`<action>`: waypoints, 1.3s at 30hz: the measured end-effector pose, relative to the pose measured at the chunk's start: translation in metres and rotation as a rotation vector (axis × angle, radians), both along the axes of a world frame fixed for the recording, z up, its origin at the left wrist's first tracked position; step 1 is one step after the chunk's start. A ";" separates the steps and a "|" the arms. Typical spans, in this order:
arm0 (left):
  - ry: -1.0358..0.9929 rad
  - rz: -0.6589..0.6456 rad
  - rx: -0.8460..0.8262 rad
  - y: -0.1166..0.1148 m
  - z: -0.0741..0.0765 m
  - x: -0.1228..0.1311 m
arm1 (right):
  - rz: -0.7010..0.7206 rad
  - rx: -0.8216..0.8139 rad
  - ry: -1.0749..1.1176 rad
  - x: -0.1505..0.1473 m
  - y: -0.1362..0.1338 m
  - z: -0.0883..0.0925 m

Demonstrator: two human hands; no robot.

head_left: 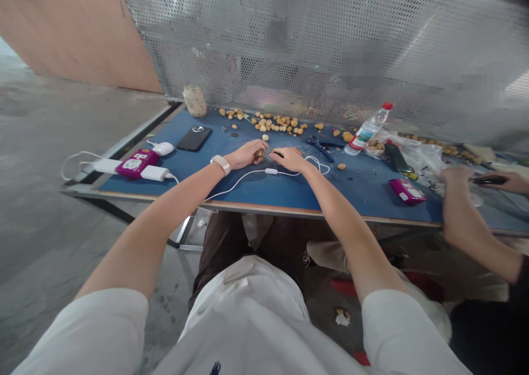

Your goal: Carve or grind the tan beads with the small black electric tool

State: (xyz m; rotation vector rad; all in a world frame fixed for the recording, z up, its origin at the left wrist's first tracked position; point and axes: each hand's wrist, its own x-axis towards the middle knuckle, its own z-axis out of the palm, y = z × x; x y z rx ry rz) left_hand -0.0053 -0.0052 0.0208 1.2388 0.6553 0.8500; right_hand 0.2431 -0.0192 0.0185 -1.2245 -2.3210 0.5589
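My left hand (249, 154), with a pale watch band at the wrist, is closed around a small round tan nut-like piece (259, 153) above the blue tabletop. Just to its right, my right hand (290, 160) grips a slim tool with a dark handle (278, 154); its tip points toward the nut-like piece and is too small to make out. A white cable (235, 183) with an inline switch runs beneath both hands. One loose pale piece (265, 137) lies just beyond them. Blue-handled pliers (324, 148) rest right of my right hand.
Many tan pieces (273, 124) lie along the perforated metal screen (248, 44). Around them are a jar (194, 101), a phone (194, 138), a magenta power block (138, 163), a water bottle (367, 129) and a second magenta box (407, 191). A co-worker's hands (458, 176) work at right.
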 end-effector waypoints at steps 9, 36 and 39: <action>-0.004 0.006 0.037 -0.002 -0.002 0.001 | 0.000 -0.002 0.009 0.000 -0.001 0.001; -0.017 0.057 -0.067 -0.003 0.001 0.007 | -0.013 -0.005 0.007 -0.004 -0.002 0.001; -0.012 0.076 -0.065 -0.005 0.003 0.007 | -0.018 0.002 0.018 -0.004 -0.002 0.002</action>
